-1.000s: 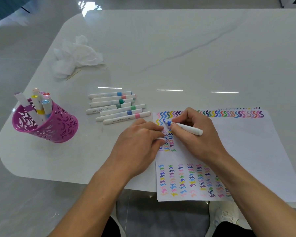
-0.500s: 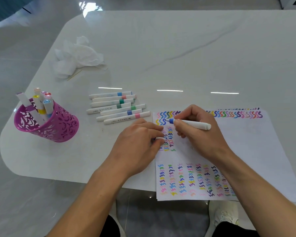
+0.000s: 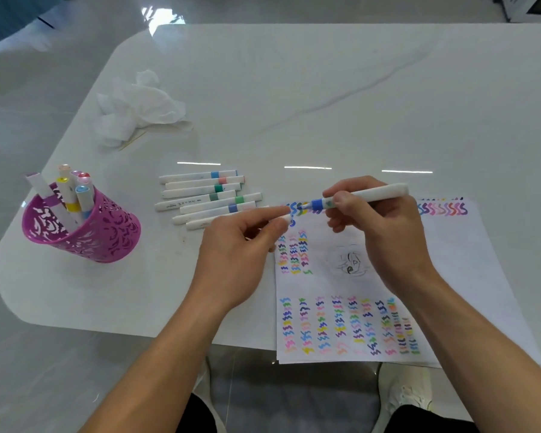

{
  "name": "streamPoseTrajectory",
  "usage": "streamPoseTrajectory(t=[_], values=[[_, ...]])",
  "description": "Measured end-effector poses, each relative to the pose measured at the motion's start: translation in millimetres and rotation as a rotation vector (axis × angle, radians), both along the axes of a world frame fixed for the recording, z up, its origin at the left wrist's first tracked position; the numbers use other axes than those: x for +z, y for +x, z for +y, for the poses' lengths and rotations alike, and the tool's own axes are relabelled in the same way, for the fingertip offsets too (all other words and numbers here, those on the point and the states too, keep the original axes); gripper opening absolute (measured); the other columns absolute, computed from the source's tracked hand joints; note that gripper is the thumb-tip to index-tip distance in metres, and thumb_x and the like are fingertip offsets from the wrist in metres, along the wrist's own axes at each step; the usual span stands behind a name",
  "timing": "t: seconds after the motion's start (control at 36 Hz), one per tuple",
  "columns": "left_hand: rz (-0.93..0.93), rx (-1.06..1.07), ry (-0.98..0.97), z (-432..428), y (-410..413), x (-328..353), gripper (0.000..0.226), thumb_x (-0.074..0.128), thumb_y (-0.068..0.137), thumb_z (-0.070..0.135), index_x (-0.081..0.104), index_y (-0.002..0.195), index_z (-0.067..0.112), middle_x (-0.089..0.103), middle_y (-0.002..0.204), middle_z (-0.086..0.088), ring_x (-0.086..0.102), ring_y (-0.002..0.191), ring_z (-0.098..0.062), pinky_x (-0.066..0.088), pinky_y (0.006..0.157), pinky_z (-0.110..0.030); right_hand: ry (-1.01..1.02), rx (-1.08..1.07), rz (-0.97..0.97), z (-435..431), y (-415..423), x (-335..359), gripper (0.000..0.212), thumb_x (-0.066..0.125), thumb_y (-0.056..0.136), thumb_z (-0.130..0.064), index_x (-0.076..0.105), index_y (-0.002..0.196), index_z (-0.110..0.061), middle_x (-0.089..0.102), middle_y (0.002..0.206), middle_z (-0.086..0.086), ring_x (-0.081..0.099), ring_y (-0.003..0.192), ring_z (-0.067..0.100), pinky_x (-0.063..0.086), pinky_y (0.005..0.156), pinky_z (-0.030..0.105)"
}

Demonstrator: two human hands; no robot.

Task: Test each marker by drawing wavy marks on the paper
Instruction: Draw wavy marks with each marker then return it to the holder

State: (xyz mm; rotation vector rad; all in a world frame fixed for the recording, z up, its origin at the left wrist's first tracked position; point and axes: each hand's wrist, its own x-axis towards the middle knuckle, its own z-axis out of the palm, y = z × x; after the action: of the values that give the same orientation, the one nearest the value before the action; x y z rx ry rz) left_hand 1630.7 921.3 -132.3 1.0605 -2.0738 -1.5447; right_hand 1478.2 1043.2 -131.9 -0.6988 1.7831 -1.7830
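Marker (image 3: 372, 193): white barrel with a blue band, lying almost level, blue tip pointing left over the far left corner of the paper (image 3: 450, 276); whether the tip touches the sheet cannot be told.
Grip on it: the right hand (image 3: 375, 220) pinches the barrel between thumb and curled fingers just behind the blue band; the rear end juts out to the right past the knuckles.
Left hand (image 3: 241, 245): raised at the paper's left edge, forefinger stretched out, forefinger and thumb pinching a small white cap (image 3: 286, 217) just left of the tip, not touching it.
Paper marks: three groups, namely a block of short columns at the near edge, three short columns mid-left, and one wavy row along the far edge.
Loose markers (image 3: 200, 191): seven, lying side by side on the table (image 3: 325, 89) beyond the left hand, the nearest partly hidden by it.
Holder (image 3: 82, 232): one purple cut-out cup, far left, with at least five markers standing in it.
Tissue (image 3: 138, 104): one crumpled white wad, farthest off.
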Motion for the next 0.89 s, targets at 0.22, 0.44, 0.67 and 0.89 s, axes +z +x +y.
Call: streamPoseTrajectory(t=[0.22, 0.44, 0.67, 0.89], values=[[0.0, 0.009, 0.099, 3.8, -2.9, -3.9, 0.019, 0.058, 0.1, 0.025, 0.069, 0.115, 0.026, 0.076, 0.091, 0.017, 0.061, 0.065, 0.0, 0.046, 0.055, -0.015, 0.01, 0.021, -0.02, -0.1, 0.7, 0.3, 0.013, 0.064, 0.089, -0.018, 0.077, 0.089, -0.014, 0.077, 0.079, 0.01, 0.072, 0.069, 0.02, 0.059, 0.066, 0.03], [0.003, -0.015, 0.059, 7.6, -3.7, -3.1, 0.023, 0.06, 0.099, 0.024, 0.073, 0.118, 0.023, 0.076, 0.089, 0.017, 0.058, 0.062, 0.003, 0.044, 0.055, -0.009, 0.029, 0.057, 0.004, -0.4, 3.7, -3.3, 0.014, 0.064, 0.09, -0.018, 0.076, 0.084, -0.015, 0.076, 0.075, 0.012, 0.071, 0.067, 0.021, 0.058, 0.064, 0.03], [-0.03, -0.046, 0.008, 5.5, -3.3, -1.3, 0.021, 0.061, 0.098, 0.024, 0.073, 0.115, 0.03, 0.075, 0.09, 0.022, 0.064, 0.072, 0.004, 0.049, 0.064, -0.008, 0.022, 0.04, -0.005, -1.3, 3.0, -3.6, 0.013, 0.063, 0.09, -0.019, 0.075, 0.087, -0.014, 0.076, 0.077, 0.011, 0.071, 0.068, 0.02, 0.058, 0.063, 0.029], [-0.031, -0.097, -0.036, 3.9, -3.2, -1.9, 0.02, 0.059, 0.1, 0.023, 0.073, 0.111, 0.032, 0.073, 0.083, 0.019, 0.061, 0.068, 0.002, 0.046, 0.061, -0.01, 0.05, 0.129, -0.01, -0.2, 4.9, -8.1, 0.014, 0.064, 0.101, -0.007, 0.075, 0.095, -0.002, 0.076, 0.075, 0.009, 0.071, 0.068, 0.019, 0.059, 0.065, 0.028]])
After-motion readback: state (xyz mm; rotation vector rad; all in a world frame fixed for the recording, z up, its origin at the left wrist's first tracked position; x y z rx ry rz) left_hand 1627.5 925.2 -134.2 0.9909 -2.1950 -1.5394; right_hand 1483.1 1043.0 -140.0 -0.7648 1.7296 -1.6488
